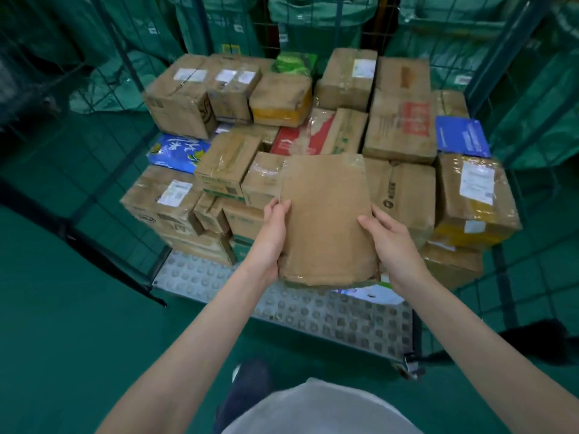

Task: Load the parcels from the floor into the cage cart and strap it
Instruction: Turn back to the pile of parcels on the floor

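Observation:
I hold a flat brown cardboard parcel (324, 217) over the front of the cage cart. My left hand (272, 236) grips its left edge and my right hand (393, 242) grips its right edge, fingers curled over the top face. The cart's studded metal floor (344, 317) shows bare at the front. Behind it, several taped cardboard boxes (401, 130) are stacked in the cart, along with a blue printed pack (175, 150) at the left and a blue flat parcel (462, 136) at the right. A white and green item (372, 291) peeks out under the held parcel.
Green wire mesh sides (119, 170) flank the cart left and right, the front standing open. Green sacks (313, 17) hang in neighbouring cages behind. The floor (78, 339) is green. My dark shoe (250, 380) is near the cart's front edge.

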